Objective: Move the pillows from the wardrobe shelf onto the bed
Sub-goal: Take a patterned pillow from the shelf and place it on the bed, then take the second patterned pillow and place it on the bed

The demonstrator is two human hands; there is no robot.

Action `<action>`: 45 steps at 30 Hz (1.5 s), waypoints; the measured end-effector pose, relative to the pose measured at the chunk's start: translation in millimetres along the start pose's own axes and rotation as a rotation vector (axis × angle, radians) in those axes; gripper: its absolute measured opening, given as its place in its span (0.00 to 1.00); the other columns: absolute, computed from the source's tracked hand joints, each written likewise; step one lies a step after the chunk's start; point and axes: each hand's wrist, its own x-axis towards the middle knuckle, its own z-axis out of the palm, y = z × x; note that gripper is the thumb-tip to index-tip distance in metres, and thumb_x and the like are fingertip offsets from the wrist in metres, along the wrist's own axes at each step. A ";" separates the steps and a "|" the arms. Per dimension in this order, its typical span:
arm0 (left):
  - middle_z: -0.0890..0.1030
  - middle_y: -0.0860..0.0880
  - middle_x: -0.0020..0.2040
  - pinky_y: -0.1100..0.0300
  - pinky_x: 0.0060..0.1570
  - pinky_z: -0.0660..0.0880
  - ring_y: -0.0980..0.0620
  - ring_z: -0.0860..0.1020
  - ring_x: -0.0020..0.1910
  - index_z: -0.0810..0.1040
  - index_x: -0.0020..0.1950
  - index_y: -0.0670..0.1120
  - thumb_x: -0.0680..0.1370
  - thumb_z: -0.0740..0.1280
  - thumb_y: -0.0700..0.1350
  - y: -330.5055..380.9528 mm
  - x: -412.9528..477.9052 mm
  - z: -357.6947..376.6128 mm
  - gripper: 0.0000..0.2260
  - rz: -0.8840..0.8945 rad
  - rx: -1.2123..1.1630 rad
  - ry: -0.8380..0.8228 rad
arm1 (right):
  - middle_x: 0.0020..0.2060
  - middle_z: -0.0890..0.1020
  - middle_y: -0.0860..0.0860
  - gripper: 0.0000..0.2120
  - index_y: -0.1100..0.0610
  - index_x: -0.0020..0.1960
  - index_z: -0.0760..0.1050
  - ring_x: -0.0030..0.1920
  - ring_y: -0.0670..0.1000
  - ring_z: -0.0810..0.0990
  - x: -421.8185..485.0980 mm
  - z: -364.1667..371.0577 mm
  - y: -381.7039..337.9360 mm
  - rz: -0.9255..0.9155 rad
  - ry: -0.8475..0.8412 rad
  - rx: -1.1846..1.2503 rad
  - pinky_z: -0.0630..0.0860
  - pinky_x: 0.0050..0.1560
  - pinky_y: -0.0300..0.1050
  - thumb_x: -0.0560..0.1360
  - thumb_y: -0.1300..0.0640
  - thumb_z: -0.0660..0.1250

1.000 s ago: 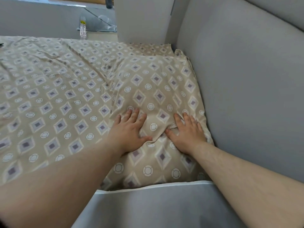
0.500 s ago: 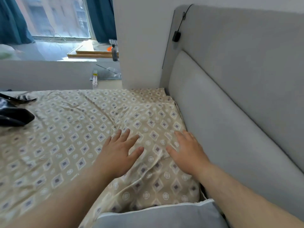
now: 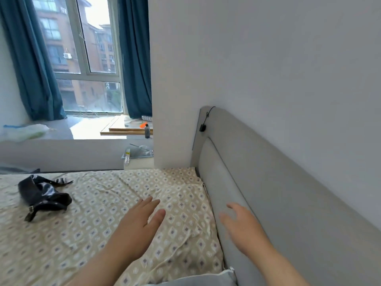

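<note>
A beige diamond-patterned pillow (image 3: 185, 230) lies flat on the bed (image 3: 86, 223) against the grey padded headboard (image 3: 268, 193); its cover matches the sheet. My left hand (image 3: 140, 228) hovers over the pillow, fingers apart, holding nothing. My right hand (image 3: 245, 228) is lifted off the pillow's right edge in front of the headboard, fingers spread and empty. A grey pillow corner (image 3: 202, 279) shows at the bottom edge. The wardrobe is out of view.
A black handbag (image 3: 43, 197) lies on the bed at the left. Beyond the bed are a window with blue curtains (image 3: 31, 65), a sill with a dark bottle (image 3: 147, 131) and wooden boards. A white wall (image 3: 247, 69) rises behind the headboard.
Both hands have lifted off the patterned pillow they were pressing and now hover open. The view has tilted upward, bringing the window and handbag into sight.
</note>
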 end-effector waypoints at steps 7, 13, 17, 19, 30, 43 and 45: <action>0.73 0.61 0.58 0.69 0.56 0.61 0.59 0.68 0.59 0.75 0.63 0.56 0.81 0.55 0.55 44.1 -96.1 -81.5 0.15 0.169 -0.215 0.002 | 0.68 0.73 0.52 0.21 0.51 0.68 0.71 0.66 0.50 0.70 -152.4 -67.9 -71.2 0.008 0.192 -0.029 0.63 0.56 0.39 0.76 0.47 0.64; 0.73 0.64 0.44 0.75 0.42 0.63 0.75 0.70 0.42 0.73 0.50 0.58 0.82 0.54 0.55 86.7 -176.4 -134.5 0.09 0.444 -0.308 -0.093 | 0.71 0.70 0.50 0.23 0.50 0.70 0.69 0.70 0.50 0.67 -290.9 -76.4 -132.9 0.007 0.384 -0.052 0.61 0.62 0.40 0.76 0.46 0.63; 0.77 0.67 0.40 0.81 0.40 0.62 0.78 0.70 0.41 0.73 0.45 0.59 0.83 0.55 0.53 113.3 -236.1 -155.8 0.10 0.558 -0.422 -0.153 | 0.71 0.70 0.48 0.23 0.49 0.70 0.68 0.70 0.48 0.66 -382.9 -78.0 -158.3 0.018 0.495 -0.081 0.59 0.61 0.38 0.76 0.45 0.62; 0.77 0.67 0.46 0.80 0.43 0.62 0.75 0.71 0.45 0.77 0.51 0.57 0.83 0.55 0.52 130.9 -264.2 -157.5 0.11 0.610 -0.470 -0.191 | 0.71 0.69 0.47 0.23 0.48 0.70 0.67 0.70 0.47 0.65 -428.0 -84.4 -165.4 0.033 0.547 -0.120 0.58 0.61 0.37 0.76 0.44 0.62; 0.70 0.53 0.72 0.63 0.63 0.59 0.62 0.64 0.65 0.69 0.71 0.52 0.72 0.54 0.64 272.1 -514.7 -126.4 0.31 0.962 -0.695 -0.726 | 0.65 0.64 0.31 0.24 0.39 0.71 0.62 0.61 0.31 0.60 -781.8 -137.9 -177.8 0.339 1.027 -0.155 0.57 0.58 0.29 0.76 0.40 0.59; 0.77 0.67 0.60 0.67 0.52 0.68 0.74 0.72 0.56 0.73 0.57 0.73 0.66 0.58 0.69 290.5 -902.7 -223.7 0.20 1.322 -1.062 -1.451 | 0.62 0.76 0.39 0.21 0.41 0.62 0.73 0.62 0.35 0.73 -1190.4 -20.8 -325.6 0.540 1.802 -0.012 0.69 0.68 0.47 0.70 0.42 0.68; 0.77 0.70 0.59 0.64 0.54 0.69 0.69 0.75 0.57 0.74 0.58 0.73 0.67 0.59 0.68 285.9 -955.3 -252.1 0.20 1.386 -1.124 -1.588 | 0.62 0.77 0.40 0.22 0.42 0.62 0.73 0.61 0.35 0.74 -1231.3 1.1 -355.8 0.594 1.912 -0.118 0.70 0.67 0.45 0.69 0.43 0.64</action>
